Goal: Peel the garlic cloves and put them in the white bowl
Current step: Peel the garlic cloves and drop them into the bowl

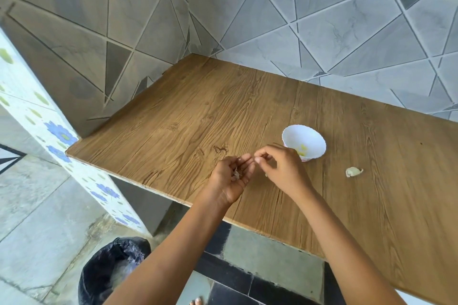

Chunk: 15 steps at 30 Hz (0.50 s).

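Our two forearms reach from the near edge, and the hands meet over the surface point(247, 111). On our left hand point(231, 178) the palm is turned up and the fingers point(244, 162) are loosely stretched, carrying some papery skin point(236, 174). The fingers point(264, 156) of our right hand point(282, 168) are drawn together as for a pinch, tip to tip with the left ones. What they pinch is too small to tell.

Just beyond the right fingers stands the white bowl point(290, 132), with some yellowish peeled pieces inside. One unpeeled garlic clove point(354, 171) lies to the right of these fingers, well apart from them and nearer to us than the bowl.

We judge the clove to be light and firm, with a thin dry skin that tears easily. Once bare it may be a little slippery. It is best taken by the thick middle, with the peeling started from the pointed end.

Below and left of the left fingers, on the floor, a bin point(111, 267) with a black bag waits for the skins. Nothing stands between our fingers and the clove or the bowl.
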Available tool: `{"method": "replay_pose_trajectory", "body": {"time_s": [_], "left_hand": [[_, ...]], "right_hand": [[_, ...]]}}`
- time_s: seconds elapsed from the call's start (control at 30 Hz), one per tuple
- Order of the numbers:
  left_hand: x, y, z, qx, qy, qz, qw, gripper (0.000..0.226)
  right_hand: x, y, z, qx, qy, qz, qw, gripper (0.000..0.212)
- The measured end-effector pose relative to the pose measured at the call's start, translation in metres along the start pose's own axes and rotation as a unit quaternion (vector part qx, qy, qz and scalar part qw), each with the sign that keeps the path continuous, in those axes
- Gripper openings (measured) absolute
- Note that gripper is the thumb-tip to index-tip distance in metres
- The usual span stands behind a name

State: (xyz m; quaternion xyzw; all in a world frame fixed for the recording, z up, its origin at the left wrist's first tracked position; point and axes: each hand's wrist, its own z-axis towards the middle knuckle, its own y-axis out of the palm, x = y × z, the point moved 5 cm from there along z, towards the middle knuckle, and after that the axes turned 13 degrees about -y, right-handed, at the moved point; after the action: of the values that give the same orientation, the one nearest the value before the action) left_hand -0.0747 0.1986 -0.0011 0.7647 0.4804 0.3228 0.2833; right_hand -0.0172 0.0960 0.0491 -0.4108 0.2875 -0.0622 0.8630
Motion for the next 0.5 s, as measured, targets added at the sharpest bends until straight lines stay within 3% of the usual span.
{"method": "replay_pose_trajectory", "body": {"time_s": [0.07, 0.23, 0.33, 0.5], "left_hand": [[0.0, -0.002, 0.002, 0.004, -0.002, -0.007, 1.0, 0.038], [0.002, -0.008, 0.008, 0.009, -0.011, -0.013, 1.0, 0.039], [0.005, -0.011, 0.012, 0.007, -0.018, -0.019, 1.0, 0.039], [0.012, -0.015, 0.017, 0.012, -0.013, -0.027, 0.999, 0.038]], "right_hand": [[0.019, -0.005, 0.001, -0.025, 0.047, -0.036, 0.998, 0.008], [0.043, 0.011, 0.007, -0.216, 0.087, -0.116, 0.966, 0.008], [0.049, 0.022, 0.013, -0.271, 0.102, -0.156, 0.944, 0.017], [0.055, 0.029, 0.02, -0.324, 0.103, -0.191, 0.921, 0.011]]}}
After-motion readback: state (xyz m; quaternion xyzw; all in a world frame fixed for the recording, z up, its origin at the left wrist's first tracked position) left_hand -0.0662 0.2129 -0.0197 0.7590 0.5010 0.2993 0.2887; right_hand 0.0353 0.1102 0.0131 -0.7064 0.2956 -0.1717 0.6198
